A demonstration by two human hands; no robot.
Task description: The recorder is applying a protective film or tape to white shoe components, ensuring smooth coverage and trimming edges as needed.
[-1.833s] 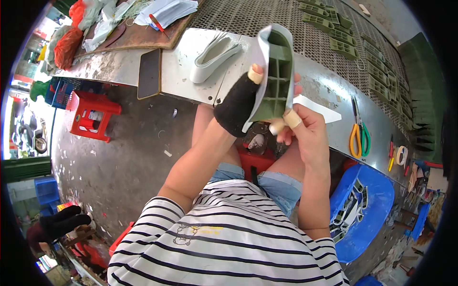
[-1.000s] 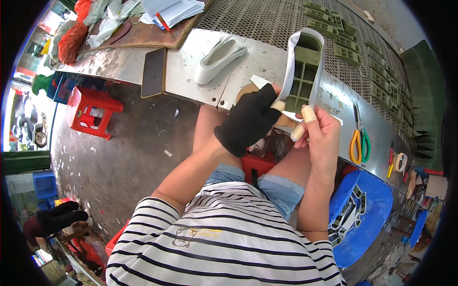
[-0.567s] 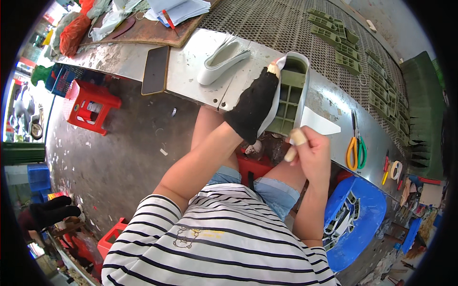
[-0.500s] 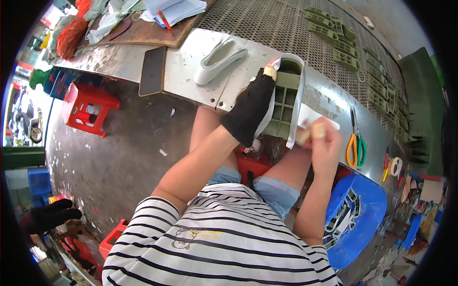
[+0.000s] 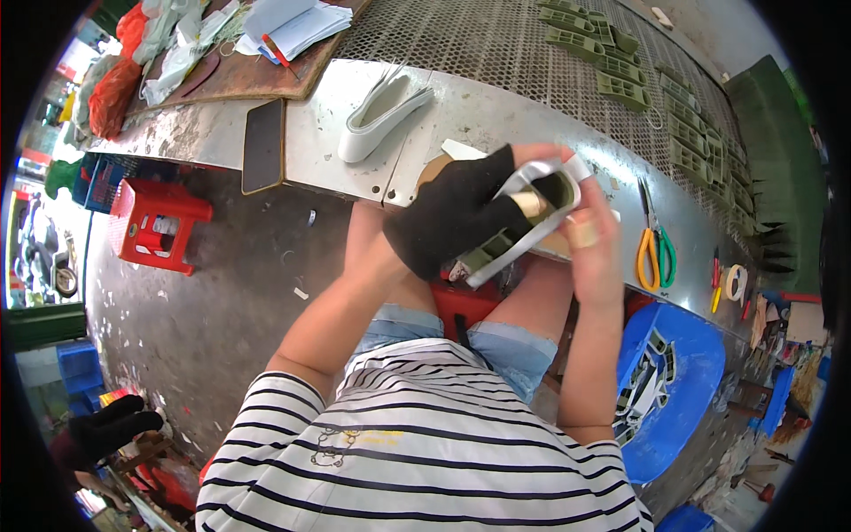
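My left hand (image 5: 461, 213), in a black glove with bare fingertips, grips a green ribbed plastic wedge sole (image 5: 489, 252) above my lap. A white strip (image 5: 523, 244) runs around the sole's edge. My right hand (image 5: 592, 239), bare with tape on a finger, closes on the strip at the rounded far end of the sole. Much of the sole is hidden behind the glove. Left of them on the metal table lies a bundle of white strips (image 5: 377, 124) bent into a loop.
A dark phone (image 5: 264, 146) lies at the table edge. Scissors with orange and green handles (image 5: 656, 248) lie to the right. A blue tub (image 5: 687, 390) of wrapped soles stands below. More green soles (image 5: 700, 151) rest on the mesh. A red stool (image 5: 155, 222) stands left.
The sole has been tilted and turned, its rounded end now toward the right. My right hand has moved up from the strip's lower end to the rounded end. The view has shifted slightly.
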